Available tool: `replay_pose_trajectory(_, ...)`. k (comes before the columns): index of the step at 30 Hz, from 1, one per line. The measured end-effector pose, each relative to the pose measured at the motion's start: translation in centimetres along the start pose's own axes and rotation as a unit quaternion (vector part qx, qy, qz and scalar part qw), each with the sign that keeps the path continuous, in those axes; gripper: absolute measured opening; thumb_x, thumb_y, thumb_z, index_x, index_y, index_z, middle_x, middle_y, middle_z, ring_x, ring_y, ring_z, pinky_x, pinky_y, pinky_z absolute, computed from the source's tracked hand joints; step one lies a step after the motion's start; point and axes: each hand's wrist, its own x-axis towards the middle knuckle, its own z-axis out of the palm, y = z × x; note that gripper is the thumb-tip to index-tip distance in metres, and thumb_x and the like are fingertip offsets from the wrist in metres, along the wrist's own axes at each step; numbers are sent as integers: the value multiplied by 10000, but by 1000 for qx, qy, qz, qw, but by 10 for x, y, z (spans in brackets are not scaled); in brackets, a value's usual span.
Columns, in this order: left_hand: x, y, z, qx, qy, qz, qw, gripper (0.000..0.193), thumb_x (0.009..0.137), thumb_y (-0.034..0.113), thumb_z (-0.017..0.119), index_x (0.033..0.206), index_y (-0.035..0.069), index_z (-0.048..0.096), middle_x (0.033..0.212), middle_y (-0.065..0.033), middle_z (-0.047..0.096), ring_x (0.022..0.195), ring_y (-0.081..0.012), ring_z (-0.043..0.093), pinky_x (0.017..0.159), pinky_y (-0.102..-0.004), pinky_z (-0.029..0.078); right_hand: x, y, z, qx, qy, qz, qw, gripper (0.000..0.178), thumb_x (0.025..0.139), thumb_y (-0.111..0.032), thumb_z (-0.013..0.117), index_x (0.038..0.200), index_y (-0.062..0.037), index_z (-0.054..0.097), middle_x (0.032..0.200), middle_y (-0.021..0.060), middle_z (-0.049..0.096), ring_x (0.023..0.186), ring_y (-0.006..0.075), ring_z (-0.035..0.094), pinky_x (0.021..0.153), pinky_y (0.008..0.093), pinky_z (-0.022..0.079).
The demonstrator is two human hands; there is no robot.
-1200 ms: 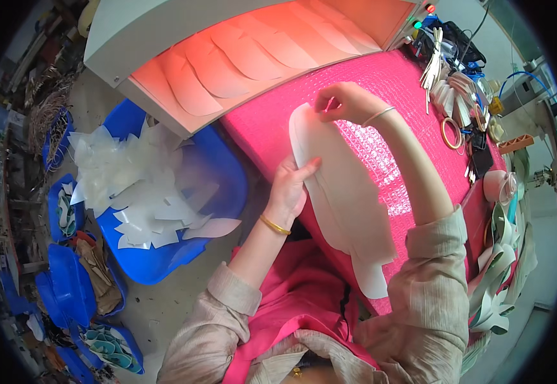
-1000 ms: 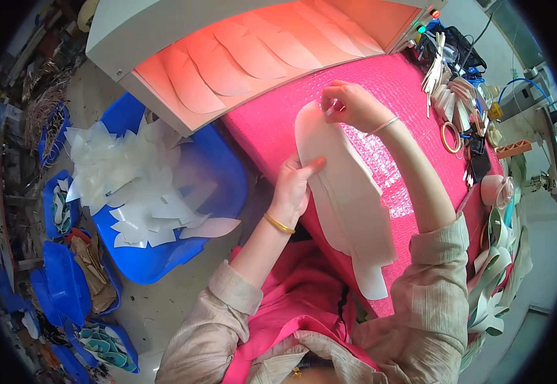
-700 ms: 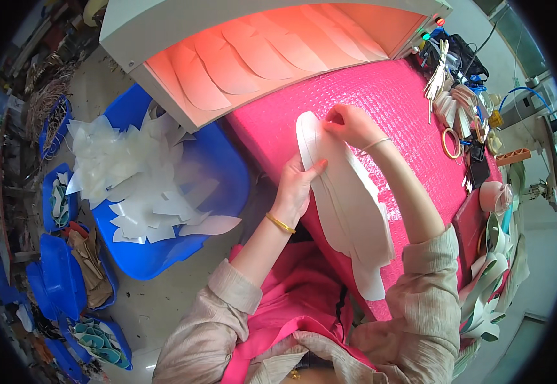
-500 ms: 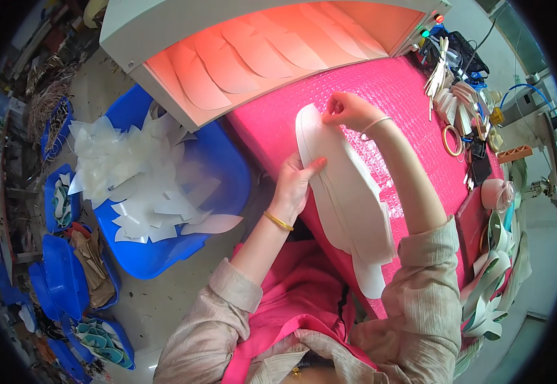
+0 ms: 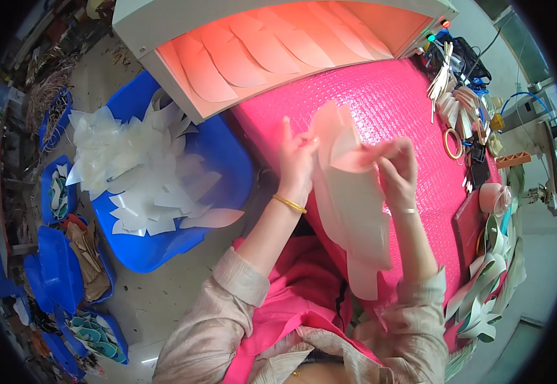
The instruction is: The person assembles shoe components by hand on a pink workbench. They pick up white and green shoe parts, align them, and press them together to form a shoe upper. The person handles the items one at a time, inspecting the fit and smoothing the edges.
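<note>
A stack of white, curved, flat cut pieces [image 5: 355, 214] hangs tilted over the pink table, its pieces fanned at both ends. Along its left edge, my left hand [image 5: 298, 163] grips the stack between thumb and fingers, with one finger sticking up. My right hand [image 5: 399, 173] is closed at the stack's right edge on a white cut piece [image 5: 350, 158], whose upper end is bent away from the others. Motion blurs the right fingertips and that piece. What the pieces are made of cannot be told.
Pink bubble wrap [image 5: 272, 109] covers the table. Beyond it, a white machine [image 5: 186, 96] with a red-lit opening holds a row of similar pieces. On the left, a blue bin [image 5: 144, 256] holds many white pieces. Tools and bundled strips [image 5: 461, 109] line the right edge.
My right hand has come down from the stack's top to its right side, bending a piece away. The left hand has shifted slightly up, one finger now raised. The view has shifted a little.
</note>
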Motion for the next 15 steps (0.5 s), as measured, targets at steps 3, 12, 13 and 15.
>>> replay_pose_trajectory(3, -2, -11, 9, 257, 38, 184, 948, 825, 765, -71, 529, 1415, 70, 41, 1001, -101, 533, 818, -187, 555, 805, -304, 425, -25, 13, -5, 77, 121, 43, 989, 196, 839, 42, 479, 999, -54, 420, 875, 73, 563, 841, 158, 556, 771, 294, 440)
replay_pose_trajectory(12, -29, -2, -28, 359, -368, 114, 850, 702, 895, 185, 447, 1413, 121, -22, 1422, -153, 243, 1158, -288, 476, 1032, -376, 255, -29, 29, -27, 114, 172, 65, 976, 126, 858, -22, 524, 957, -67, 462, 841, 42, 552, 765, 134, 543, 701, 280, 451)
replay_pose_trajectory(13, -31, -4, -25, 389, -367, 131, 835, 658, 906, 219, 415, 1415, 147, 4, 1371, -138, 324, 1153, -288, 479, 1038, -411, 227, -36, 14, -25, 121, 190, 40, 974, 120, 857, -26, 528, 949, -72, 467, 843, 39, 551, 753, 136, 542, 694, 281, 453)
replay_pose_trajectory(15, -34, -3, -23, 455, -355, 164, 800, 578, 929, 286, 353, 1418, 199, 57, 1269, -109, 486, 1143, -288, 485, 1051, -481, 171, -45, -46, -12, 152, 180, -58, 970, 108, 859, -48, 527, 947, -83, 474, 796, 21, 525, 714, 137, 520, 688, 270, 455)
